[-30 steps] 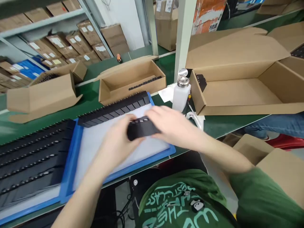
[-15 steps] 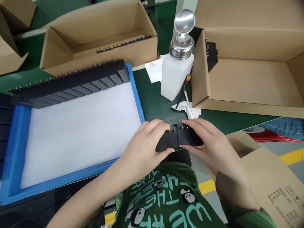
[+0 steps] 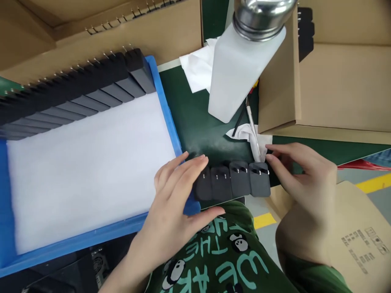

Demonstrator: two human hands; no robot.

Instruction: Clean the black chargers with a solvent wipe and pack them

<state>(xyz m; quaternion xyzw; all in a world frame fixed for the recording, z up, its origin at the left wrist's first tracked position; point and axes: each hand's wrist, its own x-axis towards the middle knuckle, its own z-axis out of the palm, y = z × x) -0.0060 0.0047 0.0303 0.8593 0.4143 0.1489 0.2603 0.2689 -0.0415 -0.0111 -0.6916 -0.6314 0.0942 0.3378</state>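
Note:
Several black plug adapters [image 3: 240,179] with metal prongs facing up lie in a short row near the table's front edge. My left hand [image 3: 179,191] is open at the row's left end, fingers stretched over the blue tray's corner and thumb apart below. Just off the right end is my right hand [image 3: 301,175], its thumb and index fingertip slightly apart with nothing between them; its other fingers are curled. To the left, the blue tray [image 3: 167,110] with a white lining holds a long row of similar black adapters [image 3: 100,85] along its far side.
A white bottle [image 3: 240,75] with a metal top stands behind the row. Beside it are white tissue [image 3: 198,67] and a thin silver tool [image 3: 253,128]. Cardboard boxes stand at back left [image 3: 171,34] and right [image 3: 345,85]; another carton [image 3: 360,219] is lower right.
My hands have let go of the adapters, which now rest on the table in a row. The right hand has moved right; the left has opened. The view has shifted closer.

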